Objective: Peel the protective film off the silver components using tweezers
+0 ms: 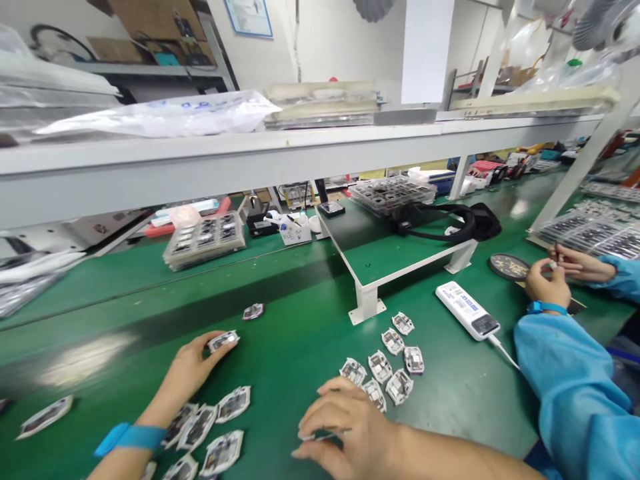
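The left hand (197, 363) has a narrow grip, with the thumb and fingers pinching a small white-edged piece (223, 341) by its sides. That piece is over the green counter (300, 333), left of the middle. Its long way goes mostly from side to side, tipped so the right end sits a bit higher and farther from the person. I can't tell if it touches the counter. A blue band (131, 438) is on the left wrist.

Just past it lies a lone piece (253, 311), pointing nearly the same way. Closer to the person, some more pieces (233, 404) lie in a bunch beside the left arm, with their long sides slanting up to the right.

The right hand (350, 423) has a narrow grip too, with its thumb and fingers bent around a thin pale thing (325, 436). It lies almost flat, with its long way going side to side, but I can't tell what it is.

Next to those fingers is a bunch of seven pieces (380, 367), turned different ways. A white box with a little screen (467, 310) is near them, and past it another person's hands (549, 283) stick out of blue sleeves (575, 360)
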Demonstrator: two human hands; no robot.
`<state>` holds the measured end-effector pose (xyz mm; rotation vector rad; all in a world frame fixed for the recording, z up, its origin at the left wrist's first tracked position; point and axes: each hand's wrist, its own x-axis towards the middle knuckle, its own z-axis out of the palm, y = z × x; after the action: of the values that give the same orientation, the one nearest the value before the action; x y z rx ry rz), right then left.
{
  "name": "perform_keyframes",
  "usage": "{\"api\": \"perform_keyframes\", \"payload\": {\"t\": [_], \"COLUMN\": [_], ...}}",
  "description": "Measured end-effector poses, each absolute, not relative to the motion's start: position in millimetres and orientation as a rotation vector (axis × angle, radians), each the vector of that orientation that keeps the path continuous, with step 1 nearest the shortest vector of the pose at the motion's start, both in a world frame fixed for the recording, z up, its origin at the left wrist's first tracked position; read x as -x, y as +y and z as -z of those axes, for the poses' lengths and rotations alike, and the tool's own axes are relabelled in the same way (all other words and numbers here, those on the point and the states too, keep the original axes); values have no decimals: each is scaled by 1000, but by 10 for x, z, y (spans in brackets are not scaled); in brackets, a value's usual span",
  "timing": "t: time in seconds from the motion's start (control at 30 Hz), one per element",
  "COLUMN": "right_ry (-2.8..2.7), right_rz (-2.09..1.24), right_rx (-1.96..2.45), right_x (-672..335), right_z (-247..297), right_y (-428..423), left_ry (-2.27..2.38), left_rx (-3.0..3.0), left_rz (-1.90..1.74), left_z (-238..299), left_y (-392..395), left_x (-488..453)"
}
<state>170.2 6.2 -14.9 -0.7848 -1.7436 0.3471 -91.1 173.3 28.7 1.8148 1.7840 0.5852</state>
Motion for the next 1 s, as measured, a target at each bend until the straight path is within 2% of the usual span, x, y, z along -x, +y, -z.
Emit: {"api": "perform_keyframes", "payload": {"t": [0.23, 0.53, 0.87, 1.0], "right_ry": [-1973, -2378, -2391, -2120], "right_rz": [-340, -439, -606, -758], "right_rx": [900, 1133, 1169, 1189], "right_x": [-1648, -1685, -1755, -1765], "right_z": [506, 493, 271, 224], "right_y": [172, 208, 153, 153], "left_ry": [2056, 1912, 1659, 1460], "left_rx": [-1894, -1942, -1645, -1495], "left_rz": [-571, -724, -957, -933], "left_z": [-226, -53, -35, -27], "left_y": [2146, 2350, 1848, 1338], "left_x": [909, 704, 369, 184]}}
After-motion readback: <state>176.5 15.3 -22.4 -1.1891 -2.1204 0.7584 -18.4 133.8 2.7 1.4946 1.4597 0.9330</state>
